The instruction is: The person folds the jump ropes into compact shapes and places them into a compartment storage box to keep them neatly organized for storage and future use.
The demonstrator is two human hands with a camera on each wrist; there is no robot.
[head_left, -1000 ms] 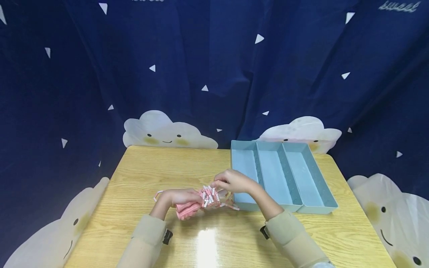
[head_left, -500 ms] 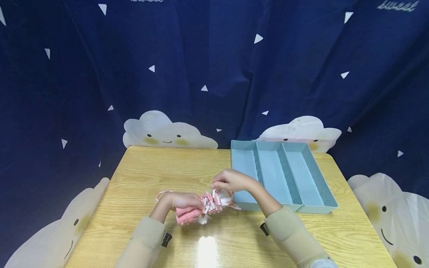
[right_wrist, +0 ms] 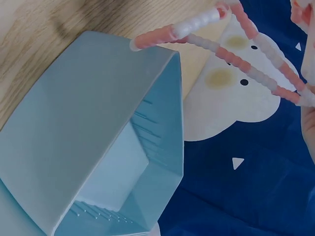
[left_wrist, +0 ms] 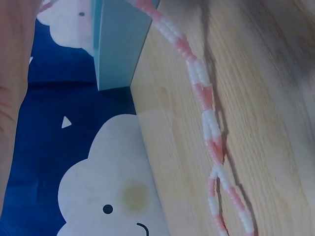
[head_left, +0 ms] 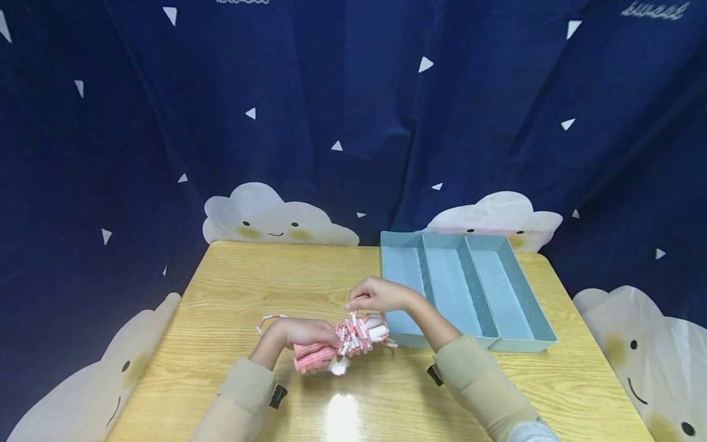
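A pink-and-white beaded jump rope (head_left: 356, 336) is bundled over the middle of the table, with its pink ribbed handles (head_left: 313, 357) pointing left. My left hand (head_left: 307, 333) grips the bundle where the handles meet the coils. Just above the coils, my right hand (head_left: 381, 294) pinches a strand of the rope between thumb and fingers. White ends poke out on the bundle's right. The left wrist view shows a doubled length of the beaded rope (left_wrist: 206, 93) trailing over the wood. Loose strands (right_wrist: 236, 61) run to my right hand (right_wrist: 309, 123) in the right wrist view.
Right of the hands stands a light blue organizer (head_left: 405, 339) with three long compartments, its near left corner close to the rope. A small loop of rope (head_left: 270, 318) sticks out behind the left wrist. Beyond the wooden table (head_left: 287, 264) hangs a dark blue curtain (head_left: 309, 92).
The coils have gathered more tightly round the bundle and the white ends show more clearly on the right. A white piece has appeared below it. Both hands have barely shifted.
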